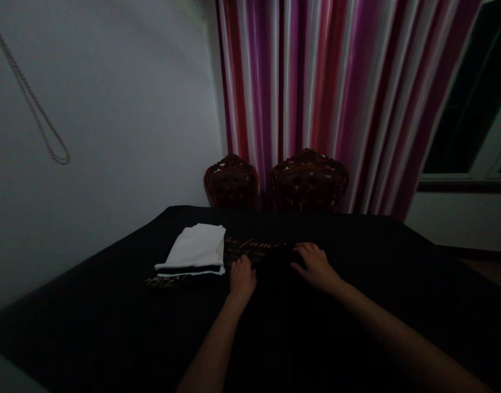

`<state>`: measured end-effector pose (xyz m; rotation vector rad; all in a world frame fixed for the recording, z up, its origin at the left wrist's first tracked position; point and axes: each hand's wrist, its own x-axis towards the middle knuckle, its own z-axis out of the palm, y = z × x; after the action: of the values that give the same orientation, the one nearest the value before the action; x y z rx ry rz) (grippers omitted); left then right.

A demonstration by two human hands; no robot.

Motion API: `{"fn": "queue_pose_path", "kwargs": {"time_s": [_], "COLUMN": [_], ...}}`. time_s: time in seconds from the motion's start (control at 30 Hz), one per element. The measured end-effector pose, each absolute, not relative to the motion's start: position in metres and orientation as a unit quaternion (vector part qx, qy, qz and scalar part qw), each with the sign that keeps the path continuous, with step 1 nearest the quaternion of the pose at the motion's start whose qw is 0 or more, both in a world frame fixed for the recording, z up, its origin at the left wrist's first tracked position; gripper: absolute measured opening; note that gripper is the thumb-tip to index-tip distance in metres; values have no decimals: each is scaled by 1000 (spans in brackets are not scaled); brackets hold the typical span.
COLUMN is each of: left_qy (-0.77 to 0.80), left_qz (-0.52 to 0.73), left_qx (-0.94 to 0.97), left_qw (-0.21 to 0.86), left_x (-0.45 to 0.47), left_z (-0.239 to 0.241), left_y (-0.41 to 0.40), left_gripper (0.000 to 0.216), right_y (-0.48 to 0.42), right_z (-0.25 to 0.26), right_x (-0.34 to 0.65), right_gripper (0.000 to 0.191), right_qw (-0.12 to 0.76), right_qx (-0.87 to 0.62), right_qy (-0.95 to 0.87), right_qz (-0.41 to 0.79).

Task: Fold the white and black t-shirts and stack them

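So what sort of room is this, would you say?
Probably a dining room in a home: two carved chairs with padded backs stand behind a broad dark table, and a striped curtain hangs behind them.

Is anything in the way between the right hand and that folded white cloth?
Yes: the left hand lies between them, beside the folded white cloth. The gold lettering there looks flat, so probably no obstacle. Nothing else visible stands between the cloth and the right hand, though the black table covering is very dark.
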<state>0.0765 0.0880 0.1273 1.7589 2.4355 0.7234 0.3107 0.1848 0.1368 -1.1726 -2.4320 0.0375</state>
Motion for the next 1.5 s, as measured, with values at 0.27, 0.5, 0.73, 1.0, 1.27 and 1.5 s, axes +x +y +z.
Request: {"fn": "queue_pose_path", "kwargs": {"time_s": [0.27,0.5,0.73,1.0,1.27,1.5], "left_qy": [785,764,679,537,495,349], "left_qz": [322,370,331,236,199,125], "left_qx": [519,488,605,795,845,928], "left_qw": [101,204,252,153,41,26], "left_x": [67,79,159,189,182,124], "left_z": [131,166,160,128,163,177], "left_y": [98,141,171,113,74,-44], "left_gripper": [22,22,26,45,39,34], "right_y": [139,91,44,-14,-40,-38], "right_z": [117,140,136,157,157,134], "right_x": [290,285,294,369,436,472], "right_gripper": [87,88,101,77,66,56], "right_qw": [94,113,86,69,100,107], "right_qx": [-444,-355,-342,-232,-355,-317], "right_qy": [-885,-914,-914,-937,-913,-941], "right_qz": [99,163,199,251,176,51]}}
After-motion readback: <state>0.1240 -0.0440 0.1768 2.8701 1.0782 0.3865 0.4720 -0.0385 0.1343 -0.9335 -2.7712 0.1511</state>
